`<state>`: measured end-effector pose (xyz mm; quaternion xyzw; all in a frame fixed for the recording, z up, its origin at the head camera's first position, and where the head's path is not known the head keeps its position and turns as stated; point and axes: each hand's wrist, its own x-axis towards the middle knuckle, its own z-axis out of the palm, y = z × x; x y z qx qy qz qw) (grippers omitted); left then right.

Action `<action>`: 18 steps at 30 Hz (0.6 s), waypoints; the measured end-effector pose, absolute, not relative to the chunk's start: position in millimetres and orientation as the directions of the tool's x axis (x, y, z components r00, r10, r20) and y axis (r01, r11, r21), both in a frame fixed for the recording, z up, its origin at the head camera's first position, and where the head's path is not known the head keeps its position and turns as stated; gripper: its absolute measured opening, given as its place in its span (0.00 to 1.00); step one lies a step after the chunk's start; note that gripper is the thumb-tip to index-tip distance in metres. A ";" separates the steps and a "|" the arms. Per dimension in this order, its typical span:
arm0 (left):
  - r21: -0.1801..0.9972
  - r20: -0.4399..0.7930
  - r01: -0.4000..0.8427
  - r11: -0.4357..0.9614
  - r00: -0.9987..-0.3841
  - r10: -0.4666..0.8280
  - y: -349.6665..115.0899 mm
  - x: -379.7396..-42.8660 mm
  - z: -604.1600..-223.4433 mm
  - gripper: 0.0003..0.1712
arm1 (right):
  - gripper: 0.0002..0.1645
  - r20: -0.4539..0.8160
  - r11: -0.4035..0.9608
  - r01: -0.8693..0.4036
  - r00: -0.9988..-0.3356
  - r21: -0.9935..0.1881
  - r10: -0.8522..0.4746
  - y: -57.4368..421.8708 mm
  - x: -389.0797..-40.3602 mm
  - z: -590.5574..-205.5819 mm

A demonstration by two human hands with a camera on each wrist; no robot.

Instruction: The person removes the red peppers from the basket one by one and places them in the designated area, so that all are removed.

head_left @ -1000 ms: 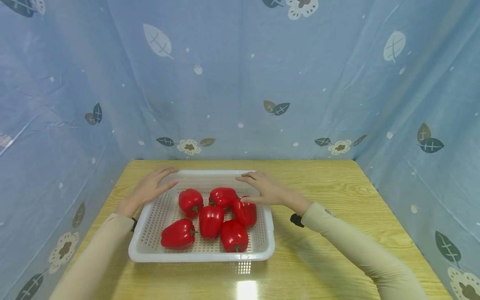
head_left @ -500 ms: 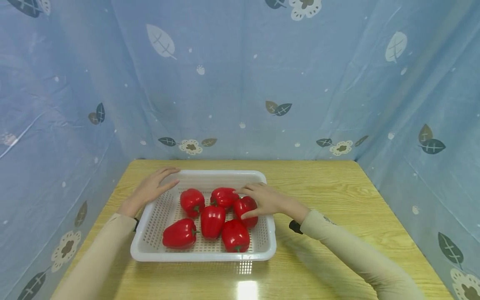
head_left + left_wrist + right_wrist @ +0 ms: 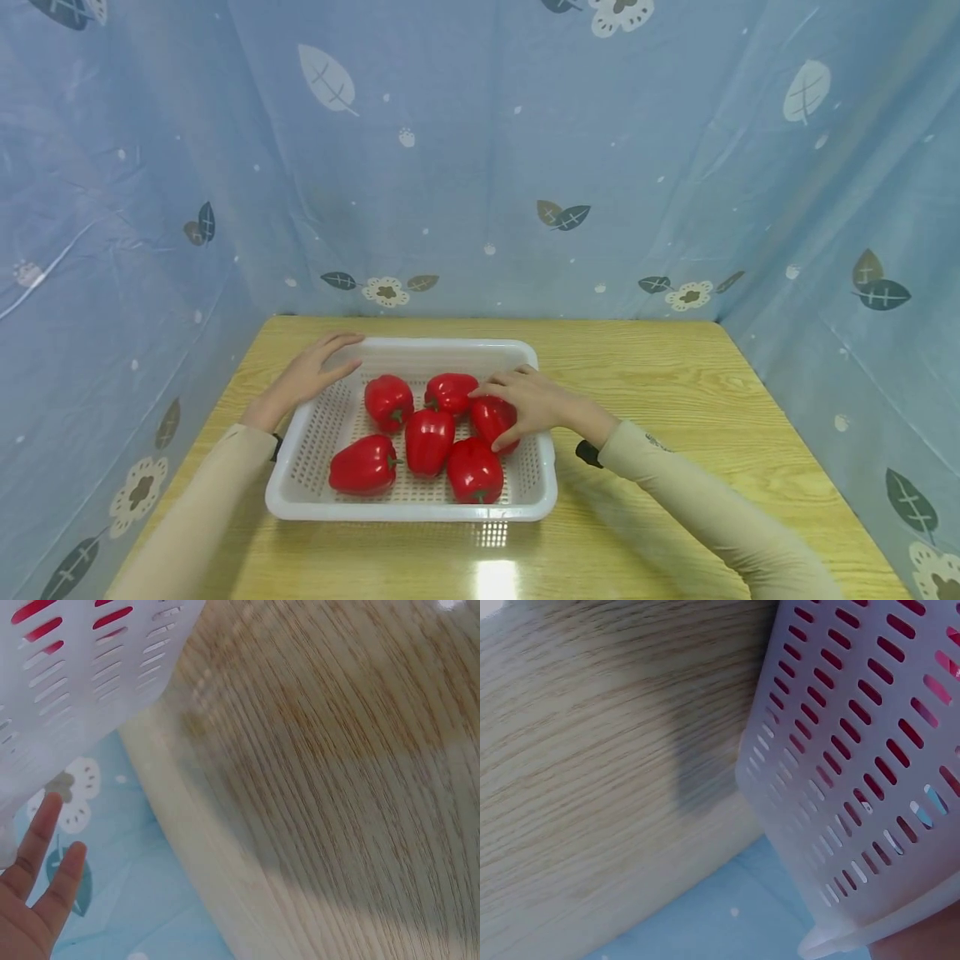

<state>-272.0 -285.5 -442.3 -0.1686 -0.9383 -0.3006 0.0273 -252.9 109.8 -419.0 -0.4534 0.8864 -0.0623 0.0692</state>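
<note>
A white perforated plastic basket [image 3: 411, 512] sits on the wooden table with several glossy red bell peppers in it. In the head view my right hand [image 3: 534, 405] reaches over the basket's right rim and grips the rightmost red bell pepper [image 3: 491, 419], fingers on its far side and thumb on its near side. My left hand [image 3: 303, 377] is at the back left corner of the basket, fingers spread and relaxed, holding nothing. Two of its straight fingers [image 3: 66, 881] show beside the basket wall [image 3: 82, 675] in the left wrist view. The right wrist view hides most of the right hand behind the basket [image 3: 840, 750].
Other peppers lie close by: one at the back [image 3: 450, 392], one in the middle [image 3: 429, 443], one at the front [image 3: 476, 472]. The wooden table [image 3: 645, 375] extends right of the basket. Blue patterned cloth [image 3: 480, 167] hangs around its back and sides.
My right hand has lowered from above the basket's right rim onto the rightmost pepper, its fingers and thumb now around it. The left hand stays at the back left corner.
</note>
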 end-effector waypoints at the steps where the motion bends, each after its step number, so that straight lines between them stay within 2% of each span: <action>1: 0.559 0.151 0.331 0.760 -0.942 0.298 -285.3 -271.4 -442.3 0.32 | 0.46 -0.077 0.583 -0.795 -0.579 -0.170 -0.812 109.6 -252.8 -418.7; 12: 0.586 0.175 0.344 0.734 -0.938 0.299 -284.5 -271.1 -441.9 0.29 | 0.51 -0.180 0.598 -0.791 -0.574 -0.132 -0.799 106.7 -252.7 -414.6; 18: 0.605 0.175 0.349 0.716 -0.935 0.308 -285.1 -271.6 -443.1 0.28 | 0.49 -0.183 0.605 -0.787 -0.582 -0.119 -0.793 106.2 -252.3 -414.8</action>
